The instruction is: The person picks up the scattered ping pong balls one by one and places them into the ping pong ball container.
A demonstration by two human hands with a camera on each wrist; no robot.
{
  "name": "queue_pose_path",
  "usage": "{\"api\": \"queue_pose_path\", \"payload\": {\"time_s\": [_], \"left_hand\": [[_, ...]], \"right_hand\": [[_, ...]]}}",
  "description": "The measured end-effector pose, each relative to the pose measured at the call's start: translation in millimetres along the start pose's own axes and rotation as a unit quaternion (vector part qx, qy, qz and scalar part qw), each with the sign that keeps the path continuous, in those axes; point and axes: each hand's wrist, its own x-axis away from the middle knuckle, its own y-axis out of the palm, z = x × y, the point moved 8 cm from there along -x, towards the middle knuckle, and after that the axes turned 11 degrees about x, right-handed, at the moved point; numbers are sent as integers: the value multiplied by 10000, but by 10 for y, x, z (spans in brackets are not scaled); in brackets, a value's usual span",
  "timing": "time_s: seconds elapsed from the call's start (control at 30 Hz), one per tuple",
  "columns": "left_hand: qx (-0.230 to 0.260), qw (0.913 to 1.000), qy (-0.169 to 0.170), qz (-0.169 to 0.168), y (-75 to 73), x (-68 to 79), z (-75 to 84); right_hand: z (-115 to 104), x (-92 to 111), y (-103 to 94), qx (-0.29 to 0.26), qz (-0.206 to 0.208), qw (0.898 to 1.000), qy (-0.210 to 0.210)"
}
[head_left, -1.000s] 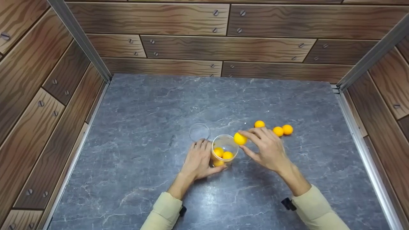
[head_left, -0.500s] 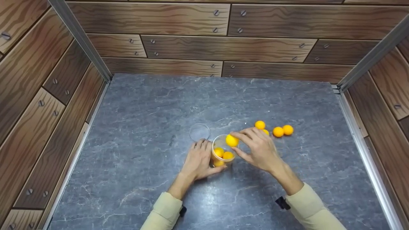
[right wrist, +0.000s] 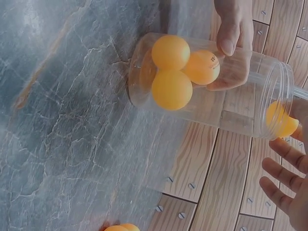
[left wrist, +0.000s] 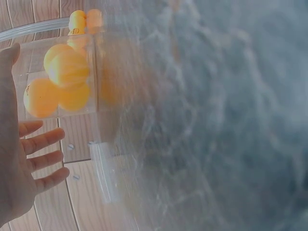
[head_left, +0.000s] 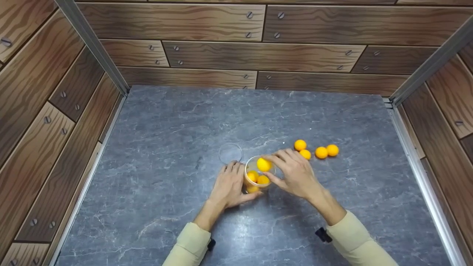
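A clear plastic jar stands upright with its mouth uncovered. Several orange ping-pong balls lie at its bottom. My left hand holds the jar's left side, thumb toward the front. At the jar's mouth, my right hand pinches another orange ping-pong ball between thumb and fingers. In the right wrist view that ball shows partly behind the jar's threaded rim, while the other fingers are spread below. The left wrist view shows the left hand's fingers extended beside the jar.
Several loose orange ping-pong balls lie on the dark marbled table, right of the right hand. A thin clear round lid or ring lies behind the left hand. Wood-patterned walls enclose the back and sides.
My right hand has moved left with the pinched ball, from beside the jar to over its mouth. Another loose ball behind that hand has come into sight. The left hand and jar have stayed put.
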Motion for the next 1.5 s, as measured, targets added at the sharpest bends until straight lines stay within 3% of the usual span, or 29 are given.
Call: {"api": "queue_pose_path", "payload": {"time_s": [0.4,0.97,1.5], "left_hand": [[-5,10000,-26,-13,6,12,-1],[106,9999,-52,-27,2,16,-8],[114,9997,-138,-160,14,-1,-14]], "right_hand": [[-19,-35,33,-9,-251,9997,-19],[3,-12,-22,73,-212,9997,-56],[304,62,-217,400,-418,9982,-161]]}}
